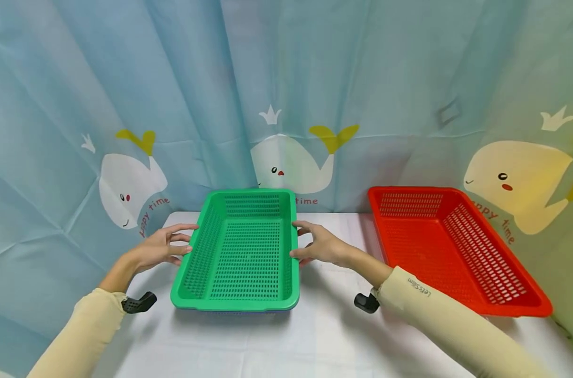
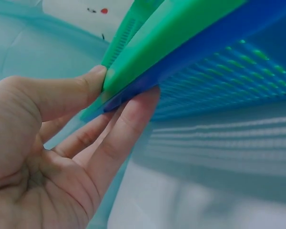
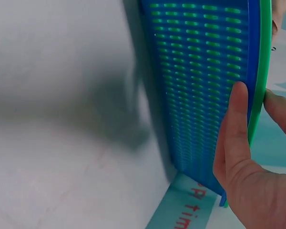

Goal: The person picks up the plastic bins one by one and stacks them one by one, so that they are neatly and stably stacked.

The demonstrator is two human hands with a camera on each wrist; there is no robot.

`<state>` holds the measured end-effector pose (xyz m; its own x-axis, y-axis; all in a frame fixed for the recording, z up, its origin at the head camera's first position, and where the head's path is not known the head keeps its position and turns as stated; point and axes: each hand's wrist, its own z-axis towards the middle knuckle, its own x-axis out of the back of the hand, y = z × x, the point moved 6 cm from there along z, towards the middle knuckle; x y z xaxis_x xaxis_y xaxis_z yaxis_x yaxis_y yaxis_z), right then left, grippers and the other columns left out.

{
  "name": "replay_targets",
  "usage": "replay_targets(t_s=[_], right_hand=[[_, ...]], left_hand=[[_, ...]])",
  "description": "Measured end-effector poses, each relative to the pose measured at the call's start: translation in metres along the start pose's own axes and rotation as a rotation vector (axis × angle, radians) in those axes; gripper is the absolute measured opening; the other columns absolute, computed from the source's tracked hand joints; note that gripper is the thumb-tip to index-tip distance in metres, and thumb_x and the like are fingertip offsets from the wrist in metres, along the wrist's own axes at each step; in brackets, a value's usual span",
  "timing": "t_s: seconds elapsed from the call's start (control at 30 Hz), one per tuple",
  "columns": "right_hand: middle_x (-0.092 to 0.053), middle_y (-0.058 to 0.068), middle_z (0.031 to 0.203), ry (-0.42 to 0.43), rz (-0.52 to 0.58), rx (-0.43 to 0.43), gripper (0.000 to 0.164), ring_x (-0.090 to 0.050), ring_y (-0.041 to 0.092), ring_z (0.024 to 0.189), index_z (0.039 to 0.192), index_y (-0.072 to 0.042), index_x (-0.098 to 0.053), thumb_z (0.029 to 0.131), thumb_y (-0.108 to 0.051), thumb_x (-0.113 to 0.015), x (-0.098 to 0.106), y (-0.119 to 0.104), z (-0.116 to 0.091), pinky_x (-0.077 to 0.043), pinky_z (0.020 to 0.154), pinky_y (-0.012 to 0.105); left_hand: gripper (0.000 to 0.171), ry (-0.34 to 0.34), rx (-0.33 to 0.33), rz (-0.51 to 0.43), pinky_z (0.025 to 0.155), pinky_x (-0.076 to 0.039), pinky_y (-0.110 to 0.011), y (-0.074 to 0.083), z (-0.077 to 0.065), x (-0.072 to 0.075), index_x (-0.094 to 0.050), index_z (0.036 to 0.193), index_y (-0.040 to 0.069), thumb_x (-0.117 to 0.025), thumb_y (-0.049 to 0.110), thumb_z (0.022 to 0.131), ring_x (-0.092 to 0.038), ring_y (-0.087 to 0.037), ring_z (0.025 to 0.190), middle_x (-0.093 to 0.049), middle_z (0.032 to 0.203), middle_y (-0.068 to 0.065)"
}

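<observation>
A green plastic basket (image 1: pixel 245 262) sits nested in a blue basket (image 3: pixel 195 86), whose slotted side shows below the green rim in both wrist views. At the left side, my left hand (image 1: pixel 156 249) pinches the two stacked rims, thumb (image 2: pixel 81 88) against the green one and fingertips under the blue one. My right hand (image 1: pixel 321 245) grips the opposite long side the same way; in the right wrist view its fingers (image 3: pixel 237 129) lie along the blue wall and the thumb touches the green rim. The green basket has nothing in it.
To the right stands a red basket (image 1: pixel 418 247) with slotted walls, partly behind the right forearm. All stand on a white-covered table (image 1: pixel 267 346). A blue curtain (image 1: pixel 296 68) with printed whales hangs close behind the baskets.
</observation>
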<state>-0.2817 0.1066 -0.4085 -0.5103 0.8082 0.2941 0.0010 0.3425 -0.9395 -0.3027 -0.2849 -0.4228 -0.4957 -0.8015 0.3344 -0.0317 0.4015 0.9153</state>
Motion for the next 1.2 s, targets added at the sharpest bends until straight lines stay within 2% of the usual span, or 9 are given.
replay_targets(t_s=[0.2, 0.43, 0.8, 0.9, 1.07, 1.2], right_hand=[[-0.039, 0.029, 0.147, -0.002, -0.024, -0.01, 0.089, -0.076, 0.031, 0.081, 0.162, 0.001, -0.022, 0.092, -0.002, -0.077, 0.017, 0.004, -0.012, -0.062, 0.085, 0.041], [-0.037, 0.031, 0.147, 0.013, -0.027, -0.037, 0.09, -0.076, 0.032, 0.081, 0.162, 0.002, -0.02, 0.091, 0.0, -0.077, 0.035, 0.01, -0.028, -0.063, 0.081, 0.041], [-0.035, 0.034, 0.147, 0.011, -0.02, -0.064, 0.091, -0.075, 0.034, 0.086, 0.161, 0.002, -0.02, 0.09, -0.001, -0.078, 0.07, 0.018, -0.051, -0.06, 0.084, 0.055], [-0.035, 0.034, 0.148, 0.013, -0.018, -0.079, 0.092, -0.075, 0.035, 0.087, 0.161, 0.001, -0.019, 0.09, 0.0, -0.078, 0.078, 0.02, -0.057, -0.061, 0.084, 0.054], [-0.035, 0.034, 0.148, 0.016, -0.038, -0.086, 0.092, -0.075, 0.036, 0.089, 0.161, 0.001, -0.019, 0.091, -0.002, -0.078, 0.09, 0.021, -0.064, -0.061, 0.083, 0.053], [-0.034, 0.035, 0.148, 0.022, -0.039, -0.093, 0.091, -0.073, 0.035, 0.092, 0.161, 0.001, -0.02, 0.09, -0.002, -0.078, 0.097, 0.024, -0.07, -0.06, 0.084, 0.057]], left_hand=[[0.072, -0.022, -0.027, -0.038, 0.083, -0.061, -0.045, 0.008, 0.016, -0.016, -0.035, 0.16, 0.009, -0.072, 0.014, 0.098, -0.064, -0.025, 0.111, -0.039, 0.149, -0.029], [0.07, -0.029, -0.031, -0.043, 0.081, -0.062, -0.044, 0.017, 0.035, -0.034, -0.039, 0.159, 0.013, -0.073, 0.015, 0.098, -0.066, -0.025, 0.11, -0.041, 0.15, -0.027], [0.069, -0.034, -0.033, -0.083, 0.078, -0.063, -0.044, 0.031, 0.06, -0.067, -0.042, 0.158, 0.017, -0.075, 0.013, 0.096, -0.069, -0.026, 0.103, -0.048, 0.145, -0.023], [0.068, -0.033, -0.032, -0.098, 0.078, -0.063, -0.045, 0.035, 0.066, -0.075, -0.043, 0.157, 0.018, -0.075, 0.013, 0.096, -0.069, -0.026, 0.102, -0.05, 0.143, -0.023], [0.067, -0.028, -0.031, -0.116, 0.079, -0.063, -0.047, 0.041, 0.074, -0.087, -0.045, 0.156, 0.018, -0.074, 0.011, 0.097, -0.068, -0.026, 0.1, -0.051, 0.141, -0.022], [0.066, -0.038, -0.039, -0.131, 0.079, -0.063, -0.045, 0.046, 0.078, -0.096, -0.045, 0.156, 0.018, -0.073, 0.011, 0.097, -0.069, -0.026, 0.1, -0.051, 0.142, -0.022]])
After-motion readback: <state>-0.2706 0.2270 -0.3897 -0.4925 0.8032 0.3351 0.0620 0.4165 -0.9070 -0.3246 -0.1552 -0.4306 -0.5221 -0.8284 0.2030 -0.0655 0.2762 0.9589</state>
